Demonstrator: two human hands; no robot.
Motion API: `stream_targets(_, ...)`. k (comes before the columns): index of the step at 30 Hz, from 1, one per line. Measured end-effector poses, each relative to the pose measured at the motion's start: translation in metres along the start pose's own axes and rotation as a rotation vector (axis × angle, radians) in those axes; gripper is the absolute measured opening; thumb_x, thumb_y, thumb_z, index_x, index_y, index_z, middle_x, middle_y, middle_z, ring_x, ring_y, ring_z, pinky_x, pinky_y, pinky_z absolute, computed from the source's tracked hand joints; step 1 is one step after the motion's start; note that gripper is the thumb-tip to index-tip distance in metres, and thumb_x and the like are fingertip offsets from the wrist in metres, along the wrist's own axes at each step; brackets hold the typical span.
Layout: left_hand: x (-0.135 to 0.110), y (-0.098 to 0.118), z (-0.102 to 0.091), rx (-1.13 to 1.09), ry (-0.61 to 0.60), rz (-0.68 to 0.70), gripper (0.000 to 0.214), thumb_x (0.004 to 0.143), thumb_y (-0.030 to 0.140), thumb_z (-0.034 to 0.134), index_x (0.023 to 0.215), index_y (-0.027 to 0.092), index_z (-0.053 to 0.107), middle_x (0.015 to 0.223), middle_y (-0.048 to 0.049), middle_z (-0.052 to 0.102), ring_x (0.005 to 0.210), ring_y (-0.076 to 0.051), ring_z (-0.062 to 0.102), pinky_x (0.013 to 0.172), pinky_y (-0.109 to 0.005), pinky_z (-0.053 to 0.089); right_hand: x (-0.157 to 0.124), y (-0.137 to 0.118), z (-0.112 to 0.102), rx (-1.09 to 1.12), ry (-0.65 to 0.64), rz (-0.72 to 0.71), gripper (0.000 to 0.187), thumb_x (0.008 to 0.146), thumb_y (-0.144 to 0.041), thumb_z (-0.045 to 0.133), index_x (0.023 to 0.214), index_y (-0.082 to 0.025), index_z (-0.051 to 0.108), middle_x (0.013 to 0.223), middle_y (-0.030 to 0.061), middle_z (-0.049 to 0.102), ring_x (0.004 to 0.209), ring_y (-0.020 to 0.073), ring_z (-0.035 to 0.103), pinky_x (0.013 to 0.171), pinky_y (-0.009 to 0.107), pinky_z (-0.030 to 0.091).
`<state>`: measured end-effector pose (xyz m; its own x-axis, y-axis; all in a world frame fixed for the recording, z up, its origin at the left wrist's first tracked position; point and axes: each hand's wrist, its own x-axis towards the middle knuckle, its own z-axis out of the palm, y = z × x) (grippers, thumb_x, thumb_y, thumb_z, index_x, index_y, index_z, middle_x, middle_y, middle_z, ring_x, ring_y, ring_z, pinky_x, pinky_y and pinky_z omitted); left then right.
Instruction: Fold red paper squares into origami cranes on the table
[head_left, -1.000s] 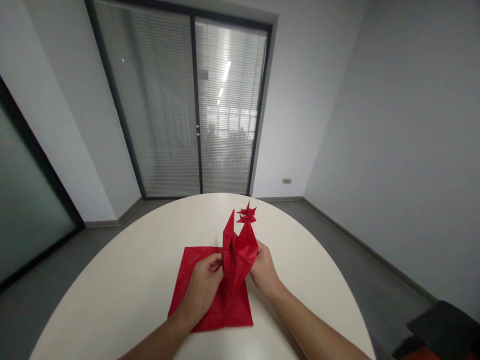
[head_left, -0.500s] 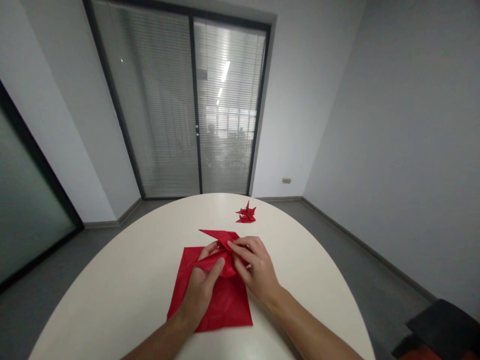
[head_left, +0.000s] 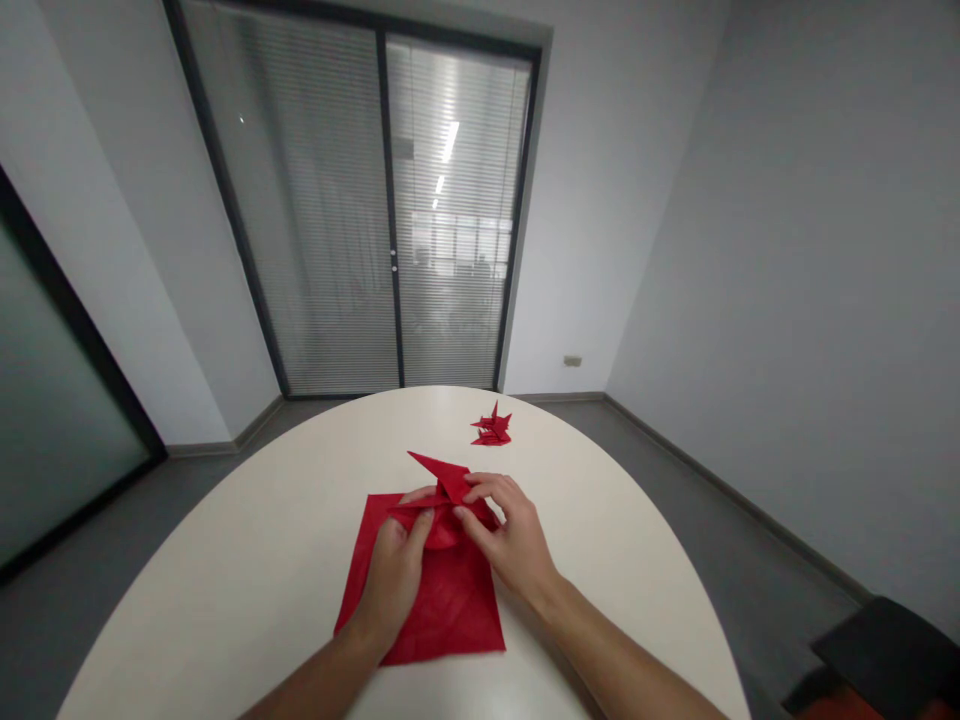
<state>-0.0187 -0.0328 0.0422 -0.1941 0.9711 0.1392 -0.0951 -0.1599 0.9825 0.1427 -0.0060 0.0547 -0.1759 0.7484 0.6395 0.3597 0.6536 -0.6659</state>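
Observation:
Between my two hands is a piece of folded red origami paper (head_left: 444, 536), one long pointed flap sticking up toward the far left. My left hand (head_left: 394, 572) pinches its left side, thumb on top and the other fingers mostly hidden behind the paper. On the right side, my right hand (head_left: 516, 530) grips the paper with thumb and fingertips. A flat red paper sheet (head_left: 450, 612) with faint creases lies on the table below, partly covered by my left hand and the folded piece.
Several small folded red paper figures (head_left: 493, 428) are clustered near the far edge of the round white table (head_left: 255, 560). A dark chair (head_left: 892, 650) stands at the lower right. Beyond the table is a glass partition with blinds (head_left: 330, 300).
The pointed flap has swung upward and to the right. My left thumb has slid back a little, and the near flap looks flatter. My right thumb now presses on the paper's front.

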Motion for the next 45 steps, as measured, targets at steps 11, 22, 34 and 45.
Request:
stream_targets(11,0.002,-0.002,0.001,0.004,0.043,0.115,0.036,0.085,0.042,0.063,0.114,0.020,0.064,0.119,-0.0090,0.068,0.120,-0.027,0.059,0.107,-0.043,0.043,-0.002,0.001,0.004,0.188,-0.048,0.113,0.018,0.087,-0.020,0.064,0.106,-0.023,0.065,0.093,0.0030,0.068,0.080,0.0170,0.064,0.073,0.030,0.052)
stream_targets(22,0.005,0.001,0.000,0.130,0.008,0.155,0.021,0.083,0.034,0.058,0.096,0.019,0.064,0.103,-0.0082,0.070,0.104,-0.025,0.064,0.096,-0.040,0.048,0.001,-0.002,0.002,0.196,-0.100,0.104,0.009,0.085,-0.023,0.068,0.093,-0.024,0.073,0.113,0.0071,0.070,0.107,0.0231,0.064,0.095,0.039,0.049)
stream_targets(34,0.005,0.001,0.001,0.152,0.028,0.272,0.014,0.087,0.030,0.056,0.093,0.021,0.064,0.108,-0.0084,0.069,0.109,-0.024,0.063,0.100,-0.040,0.048,0.003,0.001,0.005,0.408,-0.113,0.256,0.023,0.077,-0.023,0.077,0.098,-0.022,0.067,0.093,0.0021,0.065,0.089,0.0200,0.061,0.086,0.035,0.047)
stream_targets(45,0.008,0.003,-0.013,0.305,0.131,0.411,0.015,0.089,0.028,0.056,0.092,0.024,0.070,0.126,-0.0058,0.060,0.123,-0.023,0.054,0.110,-0.040,0.039,0.003,0.005,0.006,0.578,0.025,0.328,0.026,0.081,-0.041,0.075,0.084,-0.021,0.057,0.082,0.0001,0.065,0.074,0.0167,0.058,0.069,0.028,0.048)
